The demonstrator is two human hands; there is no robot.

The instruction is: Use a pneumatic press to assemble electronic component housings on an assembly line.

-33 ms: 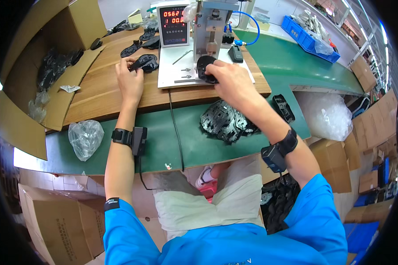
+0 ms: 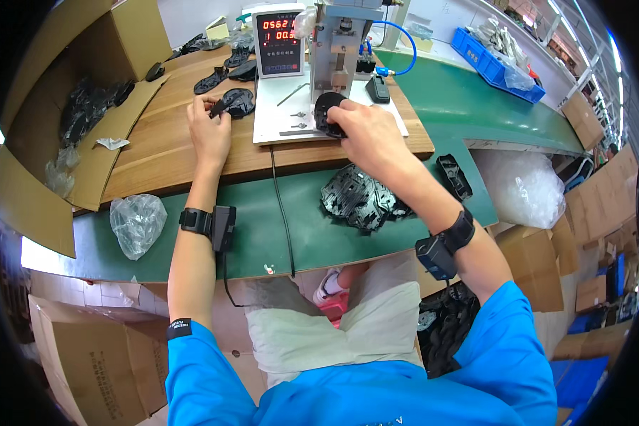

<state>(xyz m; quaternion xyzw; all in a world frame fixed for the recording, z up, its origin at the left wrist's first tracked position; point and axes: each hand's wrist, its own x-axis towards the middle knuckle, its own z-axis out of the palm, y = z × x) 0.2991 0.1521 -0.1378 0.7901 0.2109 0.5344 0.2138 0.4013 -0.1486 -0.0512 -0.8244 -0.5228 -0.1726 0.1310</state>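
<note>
In my right hand [image 2: 373,135], closed with thumb and fingertips, is a black rounded plastic shell [image 2: 328,108]. The shell sits upright under the column of a metal bench press [image 2: 334,60], at the front of its white base plate [image 2: 270,128]. My left hand [image 2: 209,128] is on the wooden board to the left of the press. Its fingers pinch a dark plastic piece [image 2: 220,107], partly hidden by them. Touching that piece is another black curved shell [image 2: 239,101].
More black shells [image 2: 211,79] lie behind my left hand. A control box with a red display [image 2: 278,60] stands beside the press. Nearer me are a heap of black parts [image 2: 358,195], a clear plastic bag [image 2: 138,226] and a cable [image 2: 280,199]. An open carton [image 2: 131,121] stands at left.
My right hand and the shell in it have shifted very slightly left and down. My left hand has barely moved.
</note>
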